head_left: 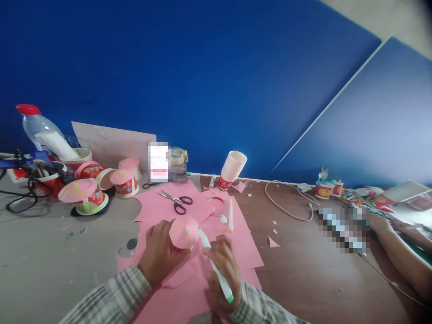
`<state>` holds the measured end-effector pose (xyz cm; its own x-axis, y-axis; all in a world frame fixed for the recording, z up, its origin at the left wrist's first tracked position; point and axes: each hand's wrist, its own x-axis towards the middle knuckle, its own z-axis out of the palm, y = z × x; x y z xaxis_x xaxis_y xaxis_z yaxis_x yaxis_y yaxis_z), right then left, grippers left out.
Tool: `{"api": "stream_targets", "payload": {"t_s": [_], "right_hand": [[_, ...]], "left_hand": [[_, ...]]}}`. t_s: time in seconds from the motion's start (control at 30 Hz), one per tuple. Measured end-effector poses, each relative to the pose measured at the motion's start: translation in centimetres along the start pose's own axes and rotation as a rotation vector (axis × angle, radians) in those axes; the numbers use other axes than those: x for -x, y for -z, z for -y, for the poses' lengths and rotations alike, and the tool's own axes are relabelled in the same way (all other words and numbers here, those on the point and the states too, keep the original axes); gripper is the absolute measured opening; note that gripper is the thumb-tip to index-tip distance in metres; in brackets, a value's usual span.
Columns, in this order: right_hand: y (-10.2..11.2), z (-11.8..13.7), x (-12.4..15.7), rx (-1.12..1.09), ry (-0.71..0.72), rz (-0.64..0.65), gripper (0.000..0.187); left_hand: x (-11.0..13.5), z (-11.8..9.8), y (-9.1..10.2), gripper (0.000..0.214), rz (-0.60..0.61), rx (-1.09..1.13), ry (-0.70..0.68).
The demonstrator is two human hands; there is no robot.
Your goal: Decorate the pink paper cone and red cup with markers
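Observation:
My left hand (162, 252) is closed around a paper cup topped with a round pink paper disc (184, 233); most of the cup is hidden by the disc and my fingers. Small green and yellow marks dot the disc. A white marker with a green end (216, 270) is gripped in my right hand (225, 265), its tip at the disc's right edge. Under both hands lie pink paper sheets (243, 252). Black-handled scissors (177, 201) rest on the paper, with a roll of tape (218, 206) and a yellow-ended white marker (231, 216) to their right.
Several decorated cups with pink discs (124, 182) stand at the left, near a red-capped bottle (37, 123). A glass jar (178, 164) and a leaning cup stack (233, 168) are at the back. A white cable (286, 213) and another person's arm (398, 256) are at the right.

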<state>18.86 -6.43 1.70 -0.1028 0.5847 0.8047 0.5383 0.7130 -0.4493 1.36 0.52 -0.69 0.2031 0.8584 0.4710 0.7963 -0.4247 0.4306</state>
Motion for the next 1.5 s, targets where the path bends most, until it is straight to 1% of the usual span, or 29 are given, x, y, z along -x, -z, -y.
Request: {"api": "stream_targets", "payload": {"t_s": [0.07, 0.13, 0.2, 0.27, 0.33, 0.4, 0.53, 0.63, 0.73, 0.8, 0.97, 1.07, 1.17, 1.27, 1.37, 1.5], "right_hand": [[-0.3, -0.5, 0.2, -0.05, -0.097, -0.052, 0.029], [-0.7, -0.9, 0.4, -0.089, -0.21, -0.107, 0.026], [-1.0, -1.3, 0.6, -0.096, -0.305, -0.15, 0.023], [-1.2, -1.5, 0.7, -0.092, -0.381, -0.166, 0.025], [-1.4, -1.5, 0.7, -0.09, -0.439, -0.152, 0.028], [-1.4, -1.5, 0.6, -0.09, -0.458, -0.122, 0.033], [-1.3, -1.2, 0.2, -0.111, -0.422, -0.033, 0.038], [-1.1, -1.1, 0.1, -0.141, -0.405, 0.026, 0.037], [-1.2, -0.9, 0.1, -0.166, -0.383, 0.024, 0.038], [-1.3, -0.7, 0.1, -0.181, -0.36, -0.003, 0.038], [-1.3, -0.3, 0.6, -0.187, -0.369, -0.053, 0.033], [-0.8, -0.3, 0.7, -0.169, -0.279, -0.094, 0.033], [0.0, -0.2, 0.4, -0.15, -0.123, -0.038, 0.039], [0.5, 0.0, 0.0, -0.118, -0.011, 0.012, 0.039], [0.6, 0.2, -0.2, -0.071, 0.051, 0.02, 0.037], [0.5, 0.4, -0.1, -0.059, 0.056, 0.019, 0.036]], "left_hand": [[0.1, 0.2, -0.3, 0.072, -0.02, 0.011, 0.005], [0.2, 0.2, -0.2, 0.072, -0.022, 0.033, 0.009], [0.1, 0.0, 0.1, 0.065, 0.0, 0.077, 0.02], [0.0, -0.4, 0.8, 0.055, 0.043, 0.144, 0.02], [-0.1, -0.7, 1.5, 0.047, 0.073, 0.211, 0.0], [-0.1, -1.0, 2.1, 0.042, 0.092, 0.26, -0.021], [-0.3, -1.1, 2.7, 0.042, 0.171, 0.323, -0.08], [-0.4, -1.2, 2.5, 0.048, 0.197, 0.318, -0.071], [-0.3, -1.2, 1.9, 0.065, 0.169, 0.267, -0.05], [-0.2, -1.2, 1.5, 0.07, 0.13, 0.228, -0.049], [-0.2, -1.4, 1.1, 0.051, 0.032, 0.164, -0.085], [-0.2, -1.2, 1.1, 0.05, 0.009, 0.172, -0.073], [-0.1, -0.9, 1.1, 0.05, 0.011, 0.187, -0.084], [-0.1, -0.7, 1.1, 0.049, 0.043, 0.218, -0.07], [-0.1, -0.6, 1.4, 0.049, 0.091, 0.264, -0.051], [-0.2, -0.6, 2.0, 0.05, 0.153, 0.308, -0.046]]}}
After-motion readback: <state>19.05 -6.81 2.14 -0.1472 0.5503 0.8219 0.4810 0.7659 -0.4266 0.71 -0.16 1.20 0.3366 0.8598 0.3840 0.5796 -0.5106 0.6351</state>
